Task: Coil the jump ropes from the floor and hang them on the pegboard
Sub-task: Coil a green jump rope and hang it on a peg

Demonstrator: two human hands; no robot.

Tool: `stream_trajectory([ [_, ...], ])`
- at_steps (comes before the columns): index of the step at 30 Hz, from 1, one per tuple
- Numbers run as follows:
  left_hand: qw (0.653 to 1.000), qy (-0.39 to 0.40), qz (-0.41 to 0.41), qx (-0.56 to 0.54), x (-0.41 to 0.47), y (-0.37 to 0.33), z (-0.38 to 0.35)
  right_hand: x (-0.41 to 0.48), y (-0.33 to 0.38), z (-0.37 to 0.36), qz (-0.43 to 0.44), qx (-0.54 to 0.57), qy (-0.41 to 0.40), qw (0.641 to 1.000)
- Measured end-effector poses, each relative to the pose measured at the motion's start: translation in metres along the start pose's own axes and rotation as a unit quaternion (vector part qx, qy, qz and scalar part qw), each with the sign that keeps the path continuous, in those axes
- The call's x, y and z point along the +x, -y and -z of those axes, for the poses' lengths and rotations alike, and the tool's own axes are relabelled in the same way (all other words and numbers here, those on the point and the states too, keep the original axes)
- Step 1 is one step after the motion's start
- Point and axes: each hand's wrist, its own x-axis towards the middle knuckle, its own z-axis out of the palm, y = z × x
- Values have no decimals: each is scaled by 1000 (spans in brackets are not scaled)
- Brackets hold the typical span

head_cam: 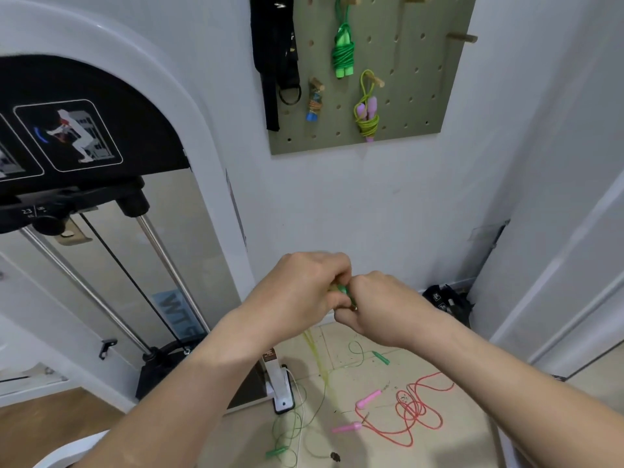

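Below the pegboard [401, 59], the left hand [304, 292] and right hand [381, 309] are pressing together, both curling their fingers around a green rope piece [342, 289], with a yellow-green strand [312, 347] dangling floorward. Farther below, a red rope [410, 407] and a thin green rope [381, 358] are lying loose. Two coiled ropes [343, 52] are hanging on the pegboard.

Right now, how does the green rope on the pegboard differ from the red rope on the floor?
The green rope is wound tight and hangs from a peg; the red rope sprawls loose on the floor. The green rope has green handles, the red rope pink handles. Both have two handles.
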Motion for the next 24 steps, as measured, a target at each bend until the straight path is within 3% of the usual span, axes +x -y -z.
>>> stream_trajectory([
  [3, 999, 42, 18, -7, 3, 7, 12, -8, 3, 13, 53, -47, 11, 997],
  [6, 990, 83, 54, -95, 3, 8, 20, -12, 2, 29, 75, -44, 14, 996],
  [9, 992, 36, 48, -113, 6, 7, 22, -12, -1, 42, 76, -23, -63, 995],
  [12, 977, -6, 83, -198, 9, 5, 26, -13, -4, 45, 91, -48, -154, 983],
  [17, 950, 63, 129, -278, 11, 0, 36, -22, -6, 41, 173, -64, -187, 965],
  [19, 922, 104, 143, -345, 13, 6, 40, -28, -2, 47, 195, -25, -175, 965],
  [21, 867, 120, 147, -460, 13, 10, 38, -32, 3, 56, 195, 78, -156, 965],
  [24, 784, 65, 169, -593, 13, 3, 22, -33, 7, 63, 167, 295, -145, 930],
])
